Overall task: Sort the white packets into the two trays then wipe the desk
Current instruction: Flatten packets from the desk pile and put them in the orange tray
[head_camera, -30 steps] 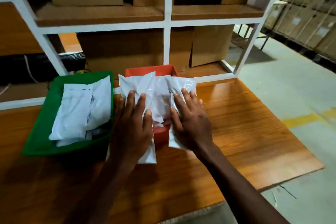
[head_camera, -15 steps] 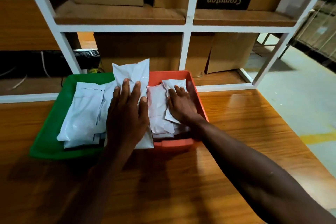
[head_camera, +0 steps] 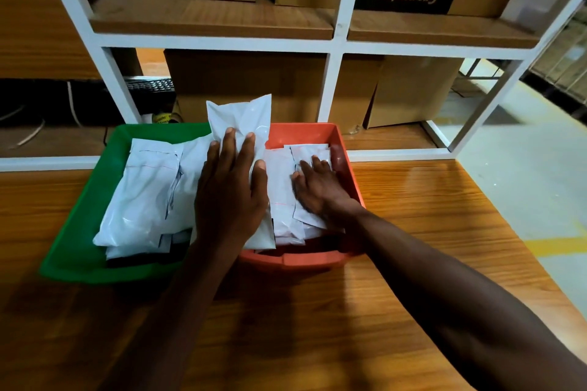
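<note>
On the wooden counter (head_camera: 413, 263) below the shelving, the left hand (head_camera: 230, 197), fingers flat and spread, presses a long white packet (head_camera: 241, 124) lying front-to-back over the green tray (head_camera: 79, 225) and orange tray (head_camera: 305, 259) divide, while the right hand (head_camera: 317, 187) lies flat on packets inside the orange one.

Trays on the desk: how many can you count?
2: a green tray on the left and an orange tray beside it on the right, both holding white packets.
</note>
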